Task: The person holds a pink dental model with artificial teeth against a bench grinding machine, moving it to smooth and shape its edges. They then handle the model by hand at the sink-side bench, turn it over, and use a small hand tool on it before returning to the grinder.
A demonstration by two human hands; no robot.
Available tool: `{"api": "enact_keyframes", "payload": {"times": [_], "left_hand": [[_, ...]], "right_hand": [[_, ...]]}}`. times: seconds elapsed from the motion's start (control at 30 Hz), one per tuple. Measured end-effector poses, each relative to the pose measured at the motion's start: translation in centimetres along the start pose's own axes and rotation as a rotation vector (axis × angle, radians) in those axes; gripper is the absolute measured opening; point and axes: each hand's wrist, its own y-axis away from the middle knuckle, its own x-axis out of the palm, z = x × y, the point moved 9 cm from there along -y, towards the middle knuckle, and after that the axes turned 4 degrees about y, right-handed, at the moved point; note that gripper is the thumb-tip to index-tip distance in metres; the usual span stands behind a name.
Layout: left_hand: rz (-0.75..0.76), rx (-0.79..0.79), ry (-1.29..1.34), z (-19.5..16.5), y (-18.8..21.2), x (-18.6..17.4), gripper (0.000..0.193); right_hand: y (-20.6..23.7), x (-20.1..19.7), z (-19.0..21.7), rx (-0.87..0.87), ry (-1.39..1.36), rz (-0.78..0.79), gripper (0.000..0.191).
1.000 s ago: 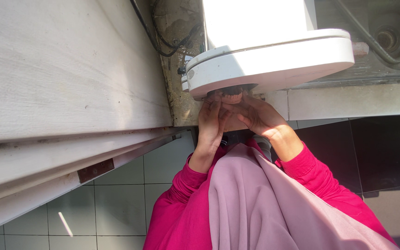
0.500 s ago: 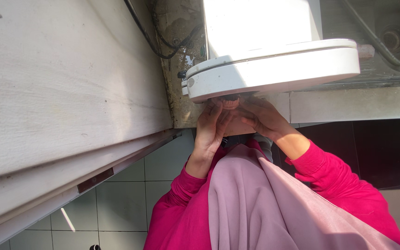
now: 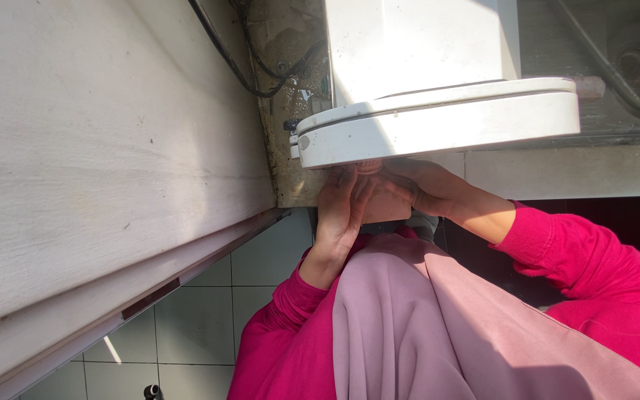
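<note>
The white round housing (image 3: 438, 122) sits at the far middle against the grey wall (image 3: 98, 133), a little higher and further right than before. Both hands remain pressed beneath its rim: left hand (image 3: 342, 204), right hand (image 3: 416, 189), their grip hidden.

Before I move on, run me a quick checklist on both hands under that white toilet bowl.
1. Left hand up under the white toilet bowl: ok, fingers reach its underside.
2. Right hand there too: ok, close beside the left.
3. What either grip holds: cannot tell, the bowl rim hides the fingertips.
4. Seat lid down: ok, lying flat on the bowl.
5. Black cables away from the hands: ok, up by the wall corner.
6. Pink sleeves and mauve cloth away from the hands: ok, both sit lower than the wrists.
</note>
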Motion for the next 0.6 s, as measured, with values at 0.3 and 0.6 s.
{"api": "enact_keyframes", "payload": {"times": [0.3,0.6], "left_hand": [[0.017,0.029,-0.051,-0.3,0.1,1.4,0.023],[0.017,0.036,-0.037,-0.3,0.3,2.2,0.022]], "right_hand": [[-0.6,-0.6,0.2,-0.036,0.013,0.038,0.026],[-1.5,-1.7,-0.3,-0.049,-0.019,0.043,0.026]]}}
